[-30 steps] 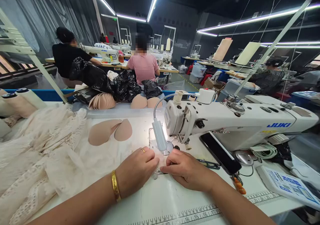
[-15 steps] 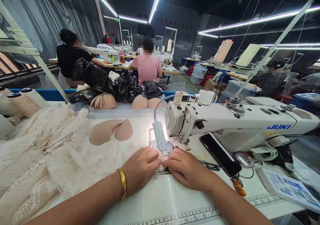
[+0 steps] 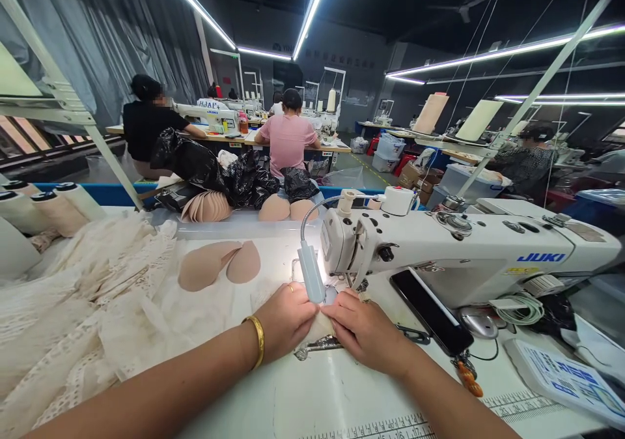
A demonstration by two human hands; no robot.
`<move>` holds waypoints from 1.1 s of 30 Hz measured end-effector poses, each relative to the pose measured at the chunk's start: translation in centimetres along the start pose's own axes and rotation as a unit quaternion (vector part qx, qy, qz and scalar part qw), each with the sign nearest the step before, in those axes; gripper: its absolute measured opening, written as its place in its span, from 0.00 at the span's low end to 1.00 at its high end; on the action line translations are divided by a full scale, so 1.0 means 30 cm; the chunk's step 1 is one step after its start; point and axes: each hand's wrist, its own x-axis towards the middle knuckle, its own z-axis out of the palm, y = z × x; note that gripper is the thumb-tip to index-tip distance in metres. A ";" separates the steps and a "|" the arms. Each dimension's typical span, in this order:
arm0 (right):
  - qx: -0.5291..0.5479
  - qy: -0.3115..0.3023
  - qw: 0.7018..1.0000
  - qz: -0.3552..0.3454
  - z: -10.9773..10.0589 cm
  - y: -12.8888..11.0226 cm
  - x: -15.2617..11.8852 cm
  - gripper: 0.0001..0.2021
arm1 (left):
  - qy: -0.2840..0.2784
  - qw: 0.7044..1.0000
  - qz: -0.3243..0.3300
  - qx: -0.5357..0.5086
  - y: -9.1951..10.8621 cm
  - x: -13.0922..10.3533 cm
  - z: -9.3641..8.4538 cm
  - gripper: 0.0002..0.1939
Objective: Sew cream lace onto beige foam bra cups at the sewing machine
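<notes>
My left hand (image 3: 288, 316), with a ring and a gold bracelet, is closed with its fingertips pinched on a pale piece of fabric (image 3: 319, 328). Right beside it, my right hand (image 3: 364, 325) is closed on the same fabric, its fingertips almost meeting the left ones. Both hands are just in front of the needle area of a white sewing machine (image 3: 430, 234). A small gooseneck lamp (image 3: 311, 275) hangs over the fingertips and covers part of the fabric. Most of the fabric is hidden by the hands.
Cream lace fabric (image 3: 88, 309) is heaped on the left. Beige bra cups (image 3: 209, 266) lie behind my left hand. A phone (image 3: 430, 312), a plastic box (image 3: 566, 374) and thread cones (image 3: 78, 201) stand around. A person in pink (image 3: 287, 141) sits ahead.
My hands have shifted slightly right, the left wrist moving closer to the machine. More pale fabric and the metal plate now show below the fingertips. The camera view has tilted a little.
</notes>
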 end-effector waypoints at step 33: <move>0.289 0.016 0.934 0.211 0.015 -0.097 0.027 0.06 | -0.030 0.994 -0.099 0.035 0.053 -0.013 -0.084 0.15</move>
